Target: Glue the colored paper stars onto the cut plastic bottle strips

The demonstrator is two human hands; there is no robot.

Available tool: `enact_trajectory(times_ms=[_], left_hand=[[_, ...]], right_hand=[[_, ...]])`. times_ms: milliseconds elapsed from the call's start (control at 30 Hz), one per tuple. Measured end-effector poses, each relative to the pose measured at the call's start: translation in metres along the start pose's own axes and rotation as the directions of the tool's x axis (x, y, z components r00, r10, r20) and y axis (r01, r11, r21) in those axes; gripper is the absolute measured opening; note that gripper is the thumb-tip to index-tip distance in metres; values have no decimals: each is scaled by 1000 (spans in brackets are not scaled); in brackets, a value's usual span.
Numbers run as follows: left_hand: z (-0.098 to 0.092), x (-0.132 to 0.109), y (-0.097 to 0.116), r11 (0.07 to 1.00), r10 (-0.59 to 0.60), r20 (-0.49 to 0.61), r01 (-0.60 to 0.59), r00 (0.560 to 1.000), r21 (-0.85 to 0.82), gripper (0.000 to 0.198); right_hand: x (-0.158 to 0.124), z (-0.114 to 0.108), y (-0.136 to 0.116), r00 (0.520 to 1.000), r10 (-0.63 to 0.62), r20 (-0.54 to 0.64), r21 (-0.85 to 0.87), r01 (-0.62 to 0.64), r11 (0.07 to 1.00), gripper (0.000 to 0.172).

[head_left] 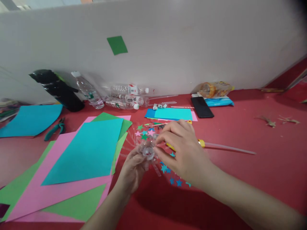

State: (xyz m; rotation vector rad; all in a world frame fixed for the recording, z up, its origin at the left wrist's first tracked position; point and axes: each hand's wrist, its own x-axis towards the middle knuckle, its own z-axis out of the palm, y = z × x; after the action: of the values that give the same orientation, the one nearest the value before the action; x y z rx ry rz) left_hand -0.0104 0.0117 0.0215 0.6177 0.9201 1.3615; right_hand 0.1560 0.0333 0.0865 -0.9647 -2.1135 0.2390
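My left hand point(133, 166) is wrapped round a clear plastic bottle top point(148, 154), its round mouth turned toward me. Thin clear strips point(128, 145) fan out from it. Pink, green and blue paper stars point(144, 136) show at its far side, on or just behind the strips. My right hand point(179, 143) is at the piece's right edge, thumb and forefinger pinched close together. Whatever lies between those fingertips is too small or hidden to name. More blue stars point(178, 182) lie on the red table below my right hand.
Coloured paper sheets point(83, 153) and pliers point(54, 129) lie left. Along the wall are a black bottle point(63, 92), several plastic bottles point(124, 103), a phone point(202, 107) and a blue packet point(219, 101). A yellow-ended glue stick or gun point(225, 147) reaches right from under my hand.
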Motion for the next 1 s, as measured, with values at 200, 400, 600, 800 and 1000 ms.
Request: enact_trajectory(times_ms=[200,400,600,800,1000], left_hand=[[5,0,0,999,33,-107,-33,994,7,31],[4,-1,-1,1000,17,-218,-13,976,21,38],[-2,-2,-2,999,33,-184,-25,982,46,37],[-5,1,-2,999,49,-68,-50,996,-2,33],[-5,0,-2,999,31,-64,-30,997,18,34]], right_hand=[[0,3,1,1000,12,8,-12,-12,1000,12],[0,5,2,1000,4,-7,5,-4,1000,11],[0,4,1,999,41,2,39,-41,998,12],[-1,4,-1,999,43,26,75,-45,996,6],[0,0,-1,998,48,39,97,-51,994,13]])
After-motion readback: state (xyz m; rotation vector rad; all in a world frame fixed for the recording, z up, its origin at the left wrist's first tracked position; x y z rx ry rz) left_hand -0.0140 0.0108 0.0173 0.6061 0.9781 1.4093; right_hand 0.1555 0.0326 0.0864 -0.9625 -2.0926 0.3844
